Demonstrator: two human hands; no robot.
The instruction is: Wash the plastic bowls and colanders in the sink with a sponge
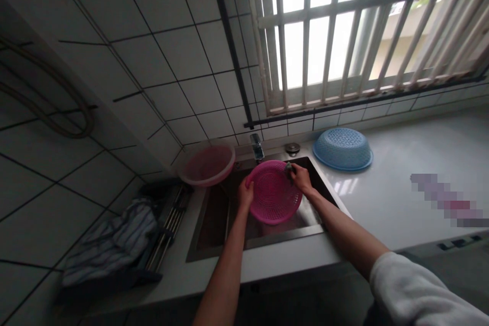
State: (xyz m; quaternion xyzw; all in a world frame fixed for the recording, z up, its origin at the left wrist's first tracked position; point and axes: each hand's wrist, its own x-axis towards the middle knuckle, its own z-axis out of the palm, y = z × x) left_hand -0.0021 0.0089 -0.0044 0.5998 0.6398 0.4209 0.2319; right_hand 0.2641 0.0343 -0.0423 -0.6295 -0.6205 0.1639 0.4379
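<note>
in the head view, your left hand (245, 194) grips the rim of one round pink perforated-plastic basket (273, 198) over one steel sink (284, 237); your right hand (301, 178) pinches one small grey-green pad (289, 167) at it. likely light, springy and slippery when wet, it suits a rim hold; one upturned blue plastic basket (343, 147) sits nearby.

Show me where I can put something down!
There's bare counter in front of the blue basket, between sink and pixelated patch. More lies right of that basket. The sink is crowded: left hand gripping the pink basket, right hand holding a small greyish thing, a basin at the back left corner.
</note>
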